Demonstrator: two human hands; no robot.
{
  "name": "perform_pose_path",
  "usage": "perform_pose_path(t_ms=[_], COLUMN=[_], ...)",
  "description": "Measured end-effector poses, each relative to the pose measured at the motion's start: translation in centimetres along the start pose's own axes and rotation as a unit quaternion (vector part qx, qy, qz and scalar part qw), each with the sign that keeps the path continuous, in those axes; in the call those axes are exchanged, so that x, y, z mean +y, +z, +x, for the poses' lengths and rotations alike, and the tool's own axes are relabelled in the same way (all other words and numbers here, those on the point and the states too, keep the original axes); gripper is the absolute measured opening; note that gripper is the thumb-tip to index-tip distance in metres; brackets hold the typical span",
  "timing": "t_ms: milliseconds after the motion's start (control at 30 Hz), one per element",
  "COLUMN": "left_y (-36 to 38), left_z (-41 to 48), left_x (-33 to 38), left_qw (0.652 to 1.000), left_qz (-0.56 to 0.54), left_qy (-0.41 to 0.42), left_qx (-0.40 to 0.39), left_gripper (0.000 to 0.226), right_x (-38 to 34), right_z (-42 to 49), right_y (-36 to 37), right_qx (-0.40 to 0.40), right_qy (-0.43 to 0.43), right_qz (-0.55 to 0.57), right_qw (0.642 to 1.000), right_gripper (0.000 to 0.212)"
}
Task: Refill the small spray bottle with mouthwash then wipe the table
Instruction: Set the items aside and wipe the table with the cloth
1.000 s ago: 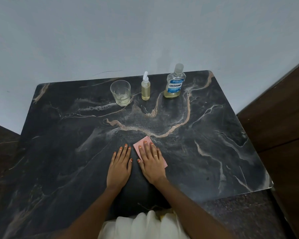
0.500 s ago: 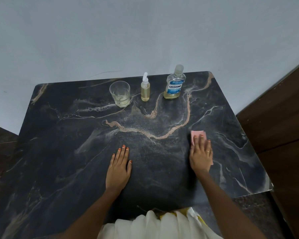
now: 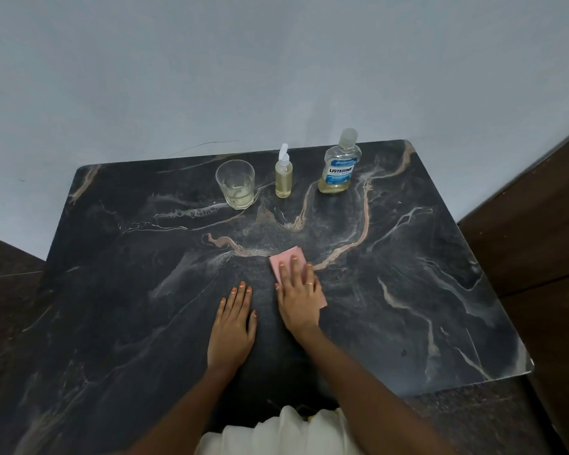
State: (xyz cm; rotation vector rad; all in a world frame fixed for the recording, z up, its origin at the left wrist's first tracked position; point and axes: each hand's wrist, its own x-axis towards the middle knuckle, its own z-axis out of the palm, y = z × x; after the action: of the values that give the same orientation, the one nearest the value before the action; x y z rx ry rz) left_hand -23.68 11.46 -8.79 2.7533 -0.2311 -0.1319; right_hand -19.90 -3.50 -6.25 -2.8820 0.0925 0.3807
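Note:
A pink cloth [image 3: 286, 259] lies flat on the dark marble table [image 3: 408, 290], near its middle. My right hand [image 3: 299, 297] presses down on the cloth with fingers spread, covering most of it. My left hand [image 3: 232, 323] rests flat on the bare table just to the left, holding nothing. At the back edge stand a small spray bottle [image 3: 283, 174] with yellowish liquid and a white nozzle, and a capped mouthwash bottle [image 3: 339, 165] with a blue label, a little liquid at its bottom.
A clear glass tumbler [image 3: 235, 183] with a little liquid stands left of the spray bottle. A pale wall rises behind the table. Dark wooden panels [image 3: 539, 241] flank the right side. White fabric [image 3: 283, 431] shows at the near edge.
My right hand slid the pink cloth out to the right side of the table and back to the middle. My left hand has stayed flat in place.

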Motion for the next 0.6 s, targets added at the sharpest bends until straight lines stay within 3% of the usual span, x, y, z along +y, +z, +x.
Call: perform_pose_path(t_ms=[200, 467, 600], left_y=[0.2, 0.0, 0.0], left_z=[-0.2, -0.1, -0.2], left_x=[-0.1, 0.0, 0.1], left_qw=[1.0, 1.0, 1.0], left_qz=[-0.002, -0.005, -0.001], left_qy=[0.001, -0.002, 0.002], left_qx=[0.008, -0.003, 0.001], left_gripper=[0.061, 0.053, 0.052], right_x=[4.1, 17.1, 17.7], right_z=[-0.7, -2.0, -3.2], right_y=[-0.4, -3.4, -3.8], right_qx=[0.027, 0.078, 0.107], right_qy=[-0.032, 0.22, 0.28], right_qz=[-0.023, 0.004, 0.06], right_qw=[0.999, 0.972, 0.952], right_gripper=[0.051, 0.05, 0.049])
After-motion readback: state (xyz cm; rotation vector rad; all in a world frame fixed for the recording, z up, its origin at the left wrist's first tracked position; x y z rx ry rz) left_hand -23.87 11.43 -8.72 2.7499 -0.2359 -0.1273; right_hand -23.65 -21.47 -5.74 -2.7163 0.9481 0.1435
